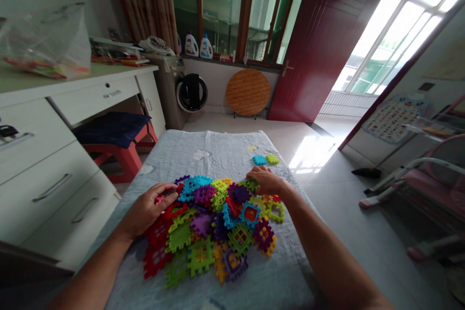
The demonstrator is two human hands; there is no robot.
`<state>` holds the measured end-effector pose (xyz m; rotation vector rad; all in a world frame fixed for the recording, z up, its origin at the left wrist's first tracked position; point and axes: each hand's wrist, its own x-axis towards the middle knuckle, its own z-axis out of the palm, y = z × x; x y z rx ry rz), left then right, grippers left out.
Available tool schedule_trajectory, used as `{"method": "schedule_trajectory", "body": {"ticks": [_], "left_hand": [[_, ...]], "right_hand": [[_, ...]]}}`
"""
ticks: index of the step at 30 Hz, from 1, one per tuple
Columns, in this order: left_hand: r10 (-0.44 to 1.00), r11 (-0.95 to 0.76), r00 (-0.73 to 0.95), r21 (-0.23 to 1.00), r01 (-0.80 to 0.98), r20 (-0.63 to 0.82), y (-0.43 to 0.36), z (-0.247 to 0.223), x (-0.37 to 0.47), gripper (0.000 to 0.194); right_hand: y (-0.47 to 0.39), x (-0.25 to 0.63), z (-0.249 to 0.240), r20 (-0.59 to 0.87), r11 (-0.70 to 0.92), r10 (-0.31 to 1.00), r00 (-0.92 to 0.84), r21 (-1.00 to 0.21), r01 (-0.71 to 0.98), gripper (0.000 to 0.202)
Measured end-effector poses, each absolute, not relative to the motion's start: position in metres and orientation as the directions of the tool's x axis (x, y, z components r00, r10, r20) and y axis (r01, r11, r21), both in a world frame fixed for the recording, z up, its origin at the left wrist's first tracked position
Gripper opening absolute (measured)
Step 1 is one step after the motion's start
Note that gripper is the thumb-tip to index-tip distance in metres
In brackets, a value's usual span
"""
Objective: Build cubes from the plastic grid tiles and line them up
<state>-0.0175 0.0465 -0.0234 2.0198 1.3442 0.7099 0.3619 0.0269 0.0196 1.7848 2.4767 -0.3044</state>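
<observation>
A heap of colourful plastic interlocking tiles (214, 225) lies on a table covered with a pale blue-grey cloth (218, 150). My left hand (147, 208) rests on the heap's left side, fingers touching a red tile (170, 208). My right hand (267, 180) sits at the heap's upper right edge, its fingertips closed on a green tile (251, 184). A joined blue tile (259, 160) and green tile (272, 159) lie apart, farther back on the cloth.
White drawers and a desk (54, 155) stand on the left, with a red stool (123, 155) under it. A dark red door (327, 43), a round wooden board (248, 92) and a pink chair (428, 179) are beyond the table.
</observation>
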Motion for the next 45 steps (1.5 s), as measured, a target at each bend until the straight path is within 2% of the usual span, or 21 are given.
{"method": "schedule_trajectory", "body": {"ticks": [9, 14, 16, 25, 29, 32, 39, 45], "left_hand": [[0.940, -0.287, 0.325, 0.748, 0.599, 0.100, 0.046, -0.023, -0.018, 0.047], [0.938, -0.301, 0.329, 0.731, 0.613, 0.111, 0.049, -0.028, -0.018, 0.047], [0.933, -0.312, 0.341, 0.723, 0.616, 0.112, 0.049, -0.028, -0.019, 0.047], [0.936, -0.315, 0.333, 0.700, 0.641, 0.116, 0.047, -0.024, -0.020, 0.047], [0.933, -0.328, 0.335, 0.698, 0.636, 0.134, 0.047, -0.024, -0.019, 0.047], [0.932, -0.327, 0.341, 0.702, 0.632, 0.127, 0.048, -0.025, -0.019, 0.047], [0.937, -0.291, 0.340, 0.727, 0.622, 0.083, 0.048, -0.024, -0.018, 0.047], [0.935, -0.319, 0.333, 0.705, 0.634, 0.124, 0.048, -0.025, -0.020, 0.047]], "right_hand": [[0.035, 0.363, 0.018, -0.174, 0.343, 0.921, -0.349, -0.067, 0.937, 0.048], [0.070, 0.377, 0.027, -0.002, 0.226, 0.974, -0.226, -0.061, 0.972, 0.054], [0.088, 0.379, 0.029, 0.026, 0.197, 0.980, -0.196, -0.067, 0.978, 0.055], [0.128, 0.369, 0.012, -0.193, 0.223, 0.955, -0.225, -0.032, 0.974, 0.057], [0.140, 0.391, 0.025, -0.123, 0.233, 0.961, -0.248, -0.121, 0.965, 0.068], [0.146, 0.403, 0.037, -0.045, 0.232, 0.969, -0.242, -0.159, 0.960, 0.062], [0.136, 0.379, 0.021, -0.234, 0.238, 0.943, -0.235, -0.018, 0.971, 0.060], [0.135, 0.372, 0.011, -0.184, 0.246, 0.952, -0.243, -0.006, 0.969, 0.054]]}}
